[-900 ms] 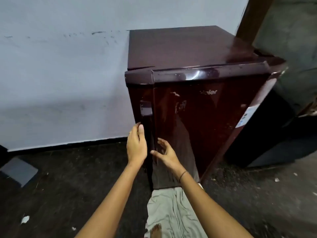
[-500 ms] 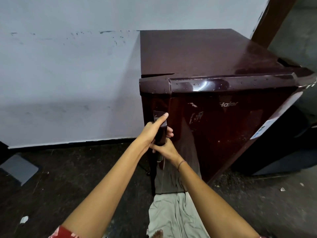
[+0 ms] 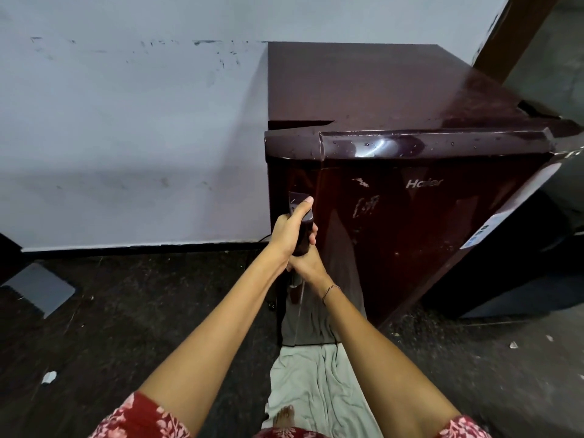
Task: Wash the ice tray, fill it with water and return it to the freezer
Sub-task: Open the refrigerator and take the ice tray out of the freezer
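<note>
The small maroon fridge (image 3: 410, 232) stands on the dark floor (image 3: 126, 311) against a pale wall (image 3: 126, 121). Its glossy, scuffed door, beaded with droplets along the top edge, faces the person. The handle (image 3: 300, 245) runs upright along the door's left edge. The left grip (image 3: 290, 232) clenches it high and the right grip (image 3: 308, 267) clenches it just below. Open floor lies to the left, and a dark unit (image 3: 521, 279) stands close on the right.

Arms outstretched — left grip (image 3: 289, 231) above right grip (image 3: 308, 266), both clasping one handle (image 3: 297, 200).
</note>
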Tool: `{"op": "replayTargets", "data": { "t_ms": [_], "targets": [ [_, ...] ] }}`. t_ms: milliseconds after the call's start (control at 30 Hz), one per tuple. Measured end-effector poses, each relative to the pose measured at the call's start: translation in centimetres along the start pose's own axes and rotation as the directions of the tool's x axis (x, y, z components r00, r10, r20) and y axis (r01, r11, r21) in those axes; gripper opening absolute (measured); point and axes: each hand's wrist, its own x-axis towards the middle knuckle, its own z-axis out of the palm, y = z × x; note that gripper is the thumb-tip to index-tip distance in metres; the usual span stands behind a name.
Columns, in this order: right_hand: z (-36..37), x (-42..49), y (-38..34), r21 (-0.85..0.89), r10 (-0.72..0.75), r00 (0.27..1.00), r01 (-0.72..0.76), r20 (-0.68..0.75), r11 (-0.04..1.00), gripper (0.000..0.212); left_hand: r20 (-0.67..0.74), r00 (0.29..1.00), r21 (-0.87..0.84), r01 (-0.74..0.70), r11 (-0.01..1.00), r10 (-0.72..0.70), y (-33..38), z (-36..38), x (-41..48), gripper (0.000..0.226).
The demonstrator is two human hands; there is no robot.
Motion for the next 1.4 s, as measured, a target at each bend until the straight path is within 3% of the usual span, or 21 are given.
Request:
{"op": "replayTargets", "data": {
  "t_ms": [133,233,300,400,467,533,667,733,800,900,1033,1200,1333,1400],
  "targets": [
    [-0.8,-4.8,0.4,-0.006,-0.017,1.0,0.017,-0.007,1.0,0.018,-0.026,1.0,-0.011,-0.011,1.0,0.011,-1.9,1.1,-4.0,0.042],
    [-1.8,-8.6,0.2,-0.037,-0.009,1.0,0.008,-0.028,0.999,0.024,-0.236,0.972,0.091,0.011,0.996,0.01,-3.4,3.4,-7.3,0.039],
    [-2.6,-10.8,0.1,-0.072,-0.028,0.999,0.027,-0.015,0.997,0.028,-0.405,0.911,0.225,0.012,0.974,0.082,-4.3,5.1,-9.2,0.039],
    [-3.8,-13.7,0.4,-0.055,-0.053,0.998,0.052,-0.026,0.997,0.034,-0.543,0.774,0.429,-0.076,0.9,0.324,-5.3,6.0,-11.8,0.062],
    [-4.6,-15.7,1.0,-0.051,-0.082,0.995,0.079,-0.049,0.996,0.025,-0.478,0.703,0.529,-0.248,0.812,0.526,-5.9,5.6,-13.3,0.078],
    [-5.3,-17.6,2.0,-0.054,-0.117,0.988,0.113,-0.101,0.992,0.019,-0.383,0.67,0.532,-0.403,0.745,0.636,-6.0,4.8,-14.5,0.084],
    [-6.1,-22.1,2.8,-0.067,-0.264,0.924,0.255,-0.275,0.965,0.022,-0.154,0.808,0.329,-0.5,0.801,0.568,-5.7,3.6,-16.3,0.083],
    [-6.3,-24.1,2.0,-0.116,-0.385,0.845,0.369,-0.371,0.922,0.034,-0.084,0.825,0.368,-0.495,0.787,0.558,-6.2,3.9,-17.5,0.076],
    [-6.7,-25.5,0.5,-0.219,-0.518,0.722,0.473,-0.459,0.853,0.048,-0.078,0.819,0.357,-0.509,0.783,0.569,-7.0,4.6,-19.0,0.075],
    [-7.7,-27.4,-3.0,-0.4,-0.67,0.572,0.537,-0.474,0.742,0.058,-0.051,0.801,0.308,-0.555,0.772,0.596,-8.1,5.6,-21.1,0.066],
    [-9.7,-30.5,-4.9,-0.67,-0.743,0.539,0.384,-0.396,0.636,0.056,-0.02,0.77,0.32,-0.599,0.734,0.637,-9.1,7.6,-23.7,0.057],
    [-11.5,-34.3,-6.2,-0.837,-0.81,0.515,0.282,-0.281,0.469,0.054,0.034,0.692,0.361,-0.681,0.637,0.721,-10.0,11.1,-25.7,0.076],
    [-13.1,-36.2,-7.0,-0.886,-0.825,0.441,0.123,-0.354,0.447,0.031,0.07,0.713,0.309,-0.681,0.664,0.698,-10.1,14.6,-27.2,0.047],
    [-14.8,-37.1,-6.9,-0.895,-0.838,0.384,0.058,-0.389,0.442,0.021,0.119,0.668,0.348,-0.721,0.599,0.734,-10.1,16.4,-27.7,0.032]
  ]
}}
